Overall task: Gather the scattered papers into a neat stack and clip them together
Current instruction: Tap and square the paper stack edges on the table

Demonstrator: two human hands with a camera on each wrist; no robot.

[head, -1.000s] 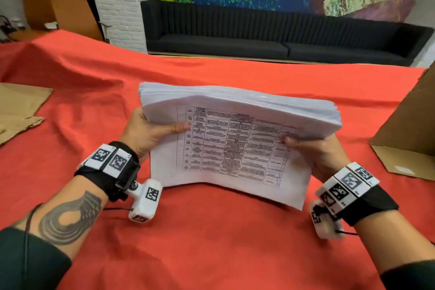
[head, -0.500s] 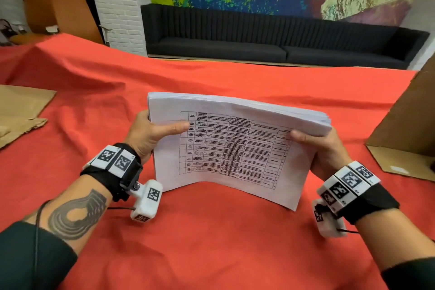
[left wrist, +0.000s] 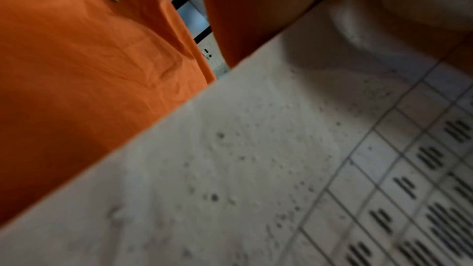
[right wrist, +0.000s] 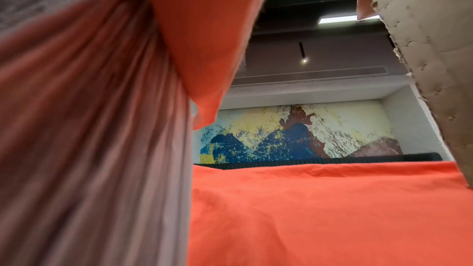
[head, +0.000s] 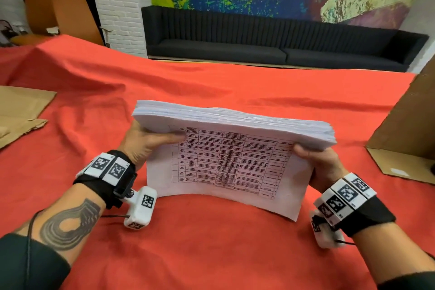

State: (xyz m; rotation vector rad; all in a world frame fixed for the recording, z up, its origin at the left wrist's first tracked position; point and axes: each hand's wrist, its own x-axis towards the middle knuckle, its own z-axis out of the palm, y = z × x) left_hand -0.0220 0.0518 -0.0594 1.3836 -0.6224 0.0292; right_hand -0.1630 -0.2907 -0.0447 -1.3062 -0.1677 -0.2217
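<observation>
From the head view, the paper stack (head: 226, 162) stands on its long lower edge on the red cloth (head: 211, 254), long axis left-right, printed table facing the person; left hand (head: 143, 146) and right hand (head: 322, 167) grip its ends (thumbs in front). The left wrist view shows the blurred table page (left wrist: 294, 169). The right wrist view shows sheet edges (right wrist: 89, 128) beside cardboard (right wrist: 422, 48).

Paper stack (head: 226, 167) mid-frame on edge on the counter (head: 211, 254), left hand (head: 143, 146) at its left, right hand (head: 322, 167) at its right, cardboard sheet (head: 21, 110) far left, cardboard box (head: 409, 129) far right, sofa (head: 270, 47) behind.
</observation>
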